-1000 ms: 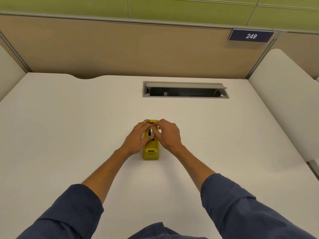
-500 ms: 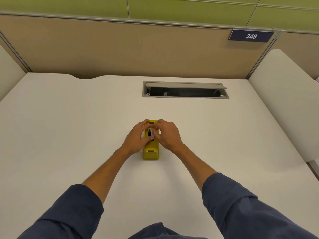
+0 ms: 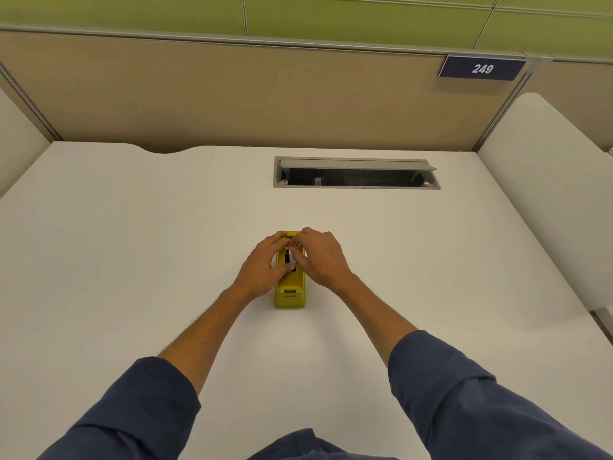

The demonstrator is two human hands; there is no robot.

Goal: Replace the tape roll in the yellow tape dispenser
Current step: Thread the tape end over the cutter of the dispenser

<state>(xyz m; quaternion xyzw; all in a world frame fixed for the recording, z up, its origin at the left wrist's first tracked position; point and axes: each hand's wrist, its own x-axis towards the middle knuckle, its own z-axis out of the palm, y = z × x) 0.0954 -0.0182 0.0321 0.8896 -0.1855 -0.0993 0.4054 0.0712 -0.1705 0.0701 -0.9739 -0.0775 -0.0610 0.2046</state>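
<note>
The yellow tape dispenser stands on the white desk in the middle, its cutter end toward me. A clear tape roll sits upright in the dispenser's dark slot, only its rim showing between my fingers. My left hand wraps the dispenser's left side, with the thumb and fingertips on the roll. My right hand comes in from the right, its fingers pinching the roll's top and side. The dispenser's far end is hidden under both hands.
An open grey cable hatch is sunk into the desk behind the dispenser. Beige partition walls close off the back, with a blue sign reading 249. A white side panel rises at the right.
Both hands stay on the dispenser. The fingers have shifted slightly around the tape roll, which sits a little lower in the slot than a second ago.
</note>
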